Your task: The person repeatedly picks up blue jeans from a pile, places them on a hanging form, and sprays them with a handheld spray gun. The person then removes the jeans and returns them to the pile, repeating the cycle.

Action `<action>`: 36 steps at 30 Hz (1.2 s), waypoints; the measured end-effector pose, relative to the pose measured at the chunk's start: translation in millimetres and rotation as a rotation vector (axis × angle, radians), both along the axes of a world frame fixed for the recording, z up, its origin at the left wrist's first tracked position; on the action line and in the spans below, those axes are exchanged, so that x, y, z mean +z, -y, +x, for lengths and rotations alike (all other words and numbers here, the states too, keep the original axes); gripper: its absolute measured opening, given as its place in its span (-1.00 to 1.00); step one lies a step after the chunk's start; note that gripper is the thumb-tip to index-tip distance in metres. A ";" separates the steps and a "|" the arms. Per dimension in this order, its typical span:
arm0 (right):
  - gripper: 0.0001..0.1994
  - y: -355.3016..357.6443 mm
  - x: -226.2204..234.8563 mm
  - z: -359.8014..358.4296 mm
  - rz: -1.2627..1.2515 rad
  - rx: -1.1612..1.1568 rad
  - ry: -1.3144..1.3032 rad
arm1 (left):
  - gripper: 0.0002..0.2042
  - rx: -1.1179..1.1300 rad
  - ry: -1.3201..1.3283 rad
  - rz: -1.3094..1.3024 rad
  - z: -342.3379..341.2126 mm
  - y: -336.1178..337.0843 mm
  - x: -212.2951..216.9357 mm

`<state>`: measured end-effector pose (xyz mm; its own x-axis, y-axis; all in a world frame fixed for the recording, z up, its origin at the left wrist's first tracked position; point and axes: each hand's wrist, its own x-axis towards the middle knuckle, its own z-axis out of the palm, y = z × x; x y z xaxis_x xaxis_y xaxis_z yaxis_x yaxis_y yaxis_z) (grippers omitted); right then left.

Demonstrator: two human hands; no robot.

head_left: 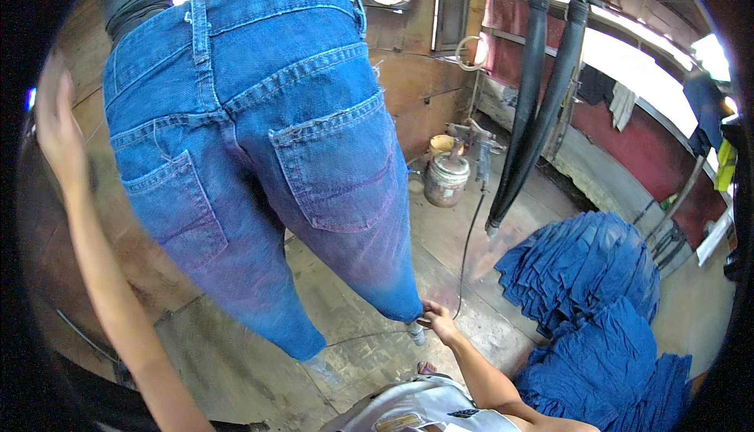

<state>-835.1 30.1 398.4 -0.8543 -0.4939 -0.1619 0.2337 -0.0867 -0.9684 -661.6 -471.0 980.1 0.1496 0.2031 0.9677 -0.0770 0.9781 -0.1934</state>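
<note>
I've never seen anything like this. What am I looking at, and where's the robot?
There is no robot here, just a person's two bare hands. The single picture comes from a wide fisheye camera worn on the head, looking down, so straight edges bend near the rim.

In front stand filled-out blue jeans, back pockets facing us. The right hand pinches the lower edge of the leg on the right. The left hand, blurred, is raised beside the jeans with nothing visible in it.

On the floor beyond are a bucket and, to the right, heaps of dark blue cloth. Two black tubes hang above.
</note>
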 end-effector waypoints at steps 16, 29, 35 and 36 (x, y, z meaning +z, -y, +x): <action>-0.77 88.2 -45.3 -35.6 0.190 -0.341 0.206 | -0.36 -0.602 1.003 2.021 68.0 -58.0 -654.6; -0.76 107.5 -76.9 -9.3 0.148 -0.509 -0.247 | -0.78 -0.458 0.311 2.041 41.1 -39.9 -652.4; -0.75 81.0 -60.0 -14.7 0.308 -0.441 -0.403 | -0.75 -0.282 0.050 1.942 28.4 -81.8 -653.3; -0.74 80.1 -57.8 -20.0 0.256 -0.447 -0.455 | -0.75 -0.285 0.030 1.939 29.8 -91.8 -655.4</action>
